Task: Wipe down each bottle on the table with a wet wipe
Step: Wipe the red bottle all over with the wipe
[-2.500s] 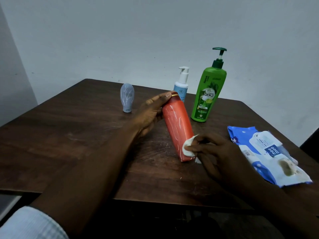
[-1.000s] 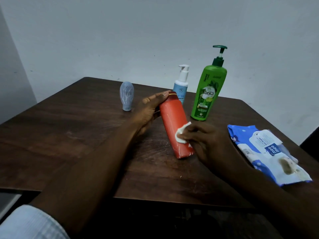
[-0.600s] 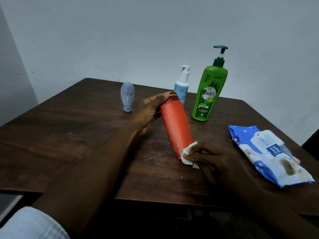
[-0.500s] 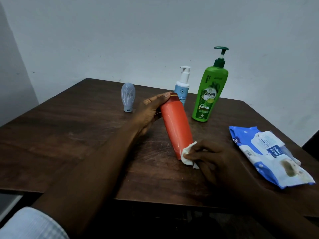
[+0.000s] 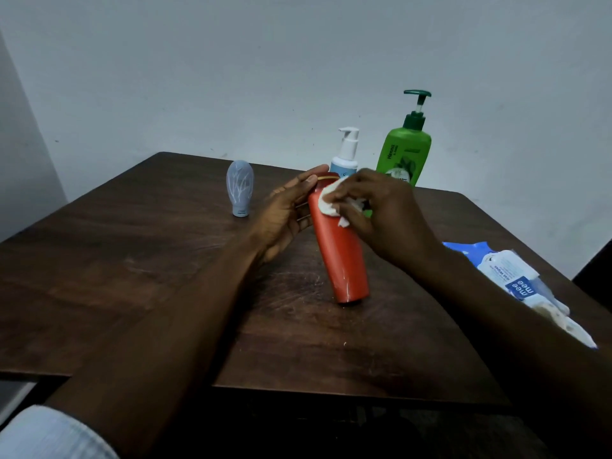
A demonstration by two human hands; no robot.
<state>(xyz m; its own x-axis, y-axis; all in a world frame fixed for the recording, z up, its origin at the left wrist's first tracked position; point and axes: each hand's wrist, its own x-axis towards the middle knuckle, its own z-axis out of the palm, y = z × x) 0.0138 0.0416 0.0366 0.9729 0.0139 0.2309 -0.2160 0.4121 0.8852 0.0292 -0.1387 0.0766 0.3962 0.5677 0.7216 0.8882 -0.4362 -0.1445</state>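
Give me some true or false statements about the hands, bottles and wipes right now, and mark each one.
1. The right hand presses the wipe against the upper part of the orange bottle. True.
2. The left hand lies flat on the table. False: it holds the orange bottle near its top.
3. The green pump bottle lies on its side. False: it stands upright.
4. The wipes pack lies on the table's right side. True.

Your two arms and one pale sleeve.
Your left arm wears a pale, whitish sleeve [image 5: 49, 435] with thin ribbed lines, seen below the near edge of the table [image 5: 132, 260]. Over the table, both forearms are bare down to your left hand [image 5: 284, 220] and right hand [image 5: 387, 217].
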